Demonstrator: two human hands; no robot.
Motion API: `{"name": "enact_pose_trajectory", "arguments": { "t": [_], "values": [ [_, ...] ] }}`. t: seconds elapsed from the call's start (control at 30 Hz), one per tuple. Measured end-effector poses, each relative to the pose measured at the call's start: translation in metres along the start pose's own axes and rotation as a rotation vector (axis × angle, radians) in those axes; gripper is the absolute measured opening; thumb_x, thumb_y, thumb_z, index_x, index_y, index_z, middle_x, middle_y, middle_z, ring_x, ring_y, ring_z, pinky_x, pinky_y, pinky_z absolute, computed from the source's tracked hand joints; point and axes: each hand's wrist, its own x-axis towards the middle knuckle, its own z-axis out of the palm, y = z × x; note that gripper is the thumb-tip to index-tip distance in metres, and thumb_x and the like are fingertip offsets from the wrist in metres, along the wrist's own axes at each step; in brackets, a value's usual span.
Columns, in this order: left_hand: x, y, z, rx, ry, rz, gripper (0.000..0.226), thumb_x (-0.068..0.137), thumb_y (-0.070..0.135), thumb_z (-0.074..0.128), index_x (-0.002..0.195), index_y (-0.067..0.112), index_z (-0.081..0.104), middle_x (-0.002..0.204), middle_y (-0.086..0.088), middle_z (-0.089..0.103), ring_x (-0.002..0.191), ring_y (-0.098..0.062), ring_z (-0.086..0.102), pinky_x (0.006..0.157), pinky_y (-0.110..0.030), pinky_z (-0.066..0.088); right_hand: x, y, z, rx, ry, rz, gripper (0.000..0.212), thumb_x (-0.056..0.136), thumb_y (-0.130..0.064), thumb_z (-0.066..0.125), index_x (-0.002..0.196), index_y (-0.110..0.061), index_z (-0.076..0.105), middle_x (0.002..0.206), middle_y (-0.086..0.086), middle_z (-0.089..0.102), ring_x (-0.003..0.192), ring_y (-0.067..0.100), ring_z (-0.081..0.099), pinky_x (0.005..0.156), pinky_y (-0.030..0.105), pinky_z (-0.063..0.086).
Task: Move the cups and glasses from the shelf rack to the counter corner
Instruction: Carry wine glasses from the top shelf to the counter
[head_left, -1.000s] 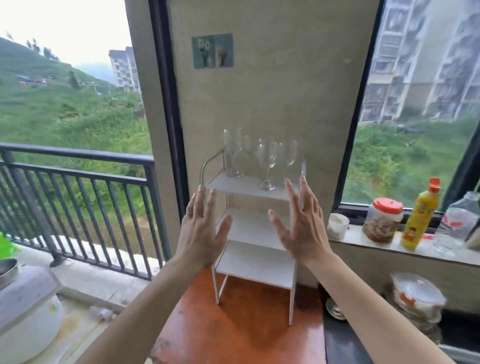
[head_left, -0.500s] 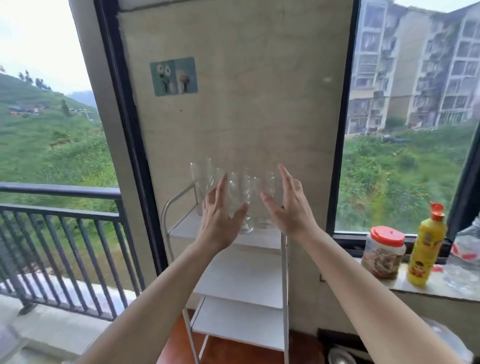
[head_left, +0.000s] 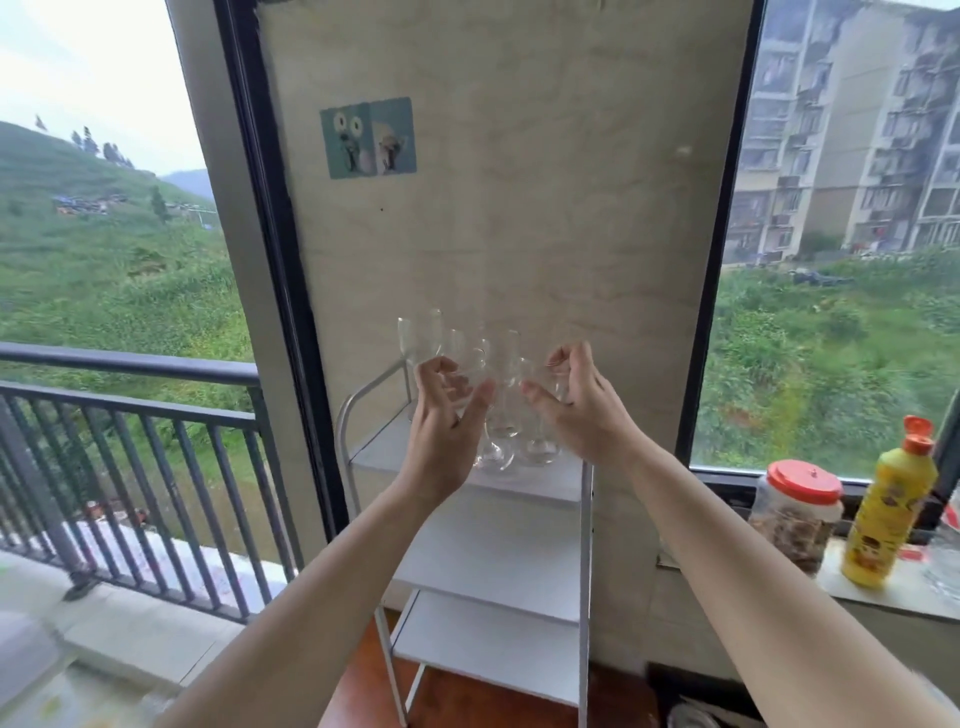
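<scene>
Several clear stemmed glasses (head_left: 503, 384) stand close together on the top tier of a white three-tier shelf rack (head_left: 524, 491) against the beige wall. My left hand (head_left: 447, 410) is raised at the left side of the cluster, fingers curled around a glass bowl, thumb apart. On the right side, my right hand (head_left: 576, 402) curls its fingers toward another glass. Whether either hand grips firmly is unclear. The two lower tiers hold nothing.
The rack stands on a reddish-brown counter (head_left: 467, 696). On the window sill to the right stand a red-lidded jar (head_left: 797, 512), a yellow bottle (head_left: 888, 512) and a clear glass item (head_left: 945, 566). A dark balcony railing (head_left: 130, 415) lies to the left.
Both hands rose from the middle tier to the top tier and curled their fingers around the glasses. The view tilted up and moved nearer the rack.
</scene>
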Motion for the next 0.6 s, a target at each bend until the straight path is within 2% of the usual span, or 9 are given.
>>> {"name": "enact_pose_trajectory", "arguments": {
  "t": [0.07,0.13,0.17,0.27,0.33,0.4,0.5,0.6],
  "values": [
    [-0.005,0.010,-0.015,-0.027,0.031,0.026,0.035,0.096,0.039,0.057,0.118,0.031,0.029,0.116,-0.011,0.057,0.105,-0.016,0.064,0.081,-0.020,0.048,-0.006,-0.012,0.000,0.047,0.034,-0.026,0.032,0.097,-0.036,0.063,0.112,-0.023,0.037,0.115,-0.004,0.051,0.107,0.015,0.051,0.089,0.029,0.035],
    [-0.010,0.021,-0.035,-0.019,0.068,0.071,0.035,0.098,0.038,0.055,0.119,0.033,0.028,0.116,-0.011,0.056,0.101,-0.015,0.064,0.077,-0.018,0.048,-0.013,-0.028,0.000,0.093,0.076,-0.058,0.035,0.098,-0.034,0.062,0.117,-0.023,0.035,0.112,-0.004,0.050,0.099,0.014,0.051,0.090,0.031,0.038],
    [-0.013,0.026,-0.046,-0.023,0.077,0.090,0.036,0.097,0.043,0.054,0.119,0.037,0.026,0.115,-0.010,0.055,0.100,-0.017,0.064,0.078,-0.021,0.050,-0.017,-0.036,0.000,0.116,0.092,-0.074,0.040,0.098,-0.034,0.063,0.122,-0.022,0.034,0.117,-0.003,0.051,0.102,0.015,0.054,0.093,0.033,0.042],
    [-0.030,0.040,-0.078,-0.084,0.071,0.104,0.033,0.092,0.050,0.053,0.113,0.048,0.028,0.115,-0.012,0.052,0.101,-0.025,0.063,0.083,-0.048,0.058,-0.036,-0.054,0.005,0.181,0.134,-0.113,0.067,0.094,-0.039,0.066,0.145,-0.023,0.024,0.137,0.002,0.052,0.119,0.019,0.060,0.106,0.043,0.046],
    [-0.049,0.045,-0.097,-0.092,0.071,0.120,0.032,0.093,0.044,0.052,0.112,0.045,0.027,0.115,-0.014,0.049,0.096,-0.022,0.062,0.081,-0.051,0.058,-0.053,-0.062,0.012,0.197,0.167,-0.080,0.088,0.086,-0.054,0.068,0.154,-0.027,0.019,0.133,0.002,0.057,0.122,0.018,0.059,0.109,0.046,0.044],
    [-0.073,0.045,-0.111,-0.108,0.067,0.116,0.032,0.093,0.044,0.051,0.113,0.042,0.026,0.115,-0.017,0.048,0.095,-0.022,0.060,0.079,-0.045,0.058,-0.075,-0.069,0.019,0.241,0.207,-0.023,0.099,0.075,-0.066,0.070,0.154,-0.026,0.027,0.129,0.002,0.059,0.122,0.014,0.059,0.111,0.048,0.043],
    [-0.113,0.037,-0.125,-0.139,0.064,0.093,0.033,0.090,0.045,0.052,0.112,0.044,0.028,0.114,-0.019,0.049,0.097,-0.028,0.060,0.074,-0.036,0.057,-0.119,-0.079,0.030,0.415,0.212,-0.008,0.079,0.068,-0.058,0.079,0.136,-0.029,0.050,0.132,0.011,0.054,0.103,0.008,0.070,0.097,0.046,0.056],
    [-0.154,0.030,-0.128,-0.181,0.054,0.055,0.040,0.089,0.044,0.057,0.118,0.042,0.029,0.110,-0.013,0.052,0.092,-0.022,0.062,0.073,-0.039,0.057,-0.174,-0.079,0.039,0.446,0.221,0.057,0.062,0.067,-0.048,0.080,0.122,-0.034,0.056,0.124,0.007,0.053,0.095,0.007,0.071,0.082,0.037,0.060]
  ]
}}
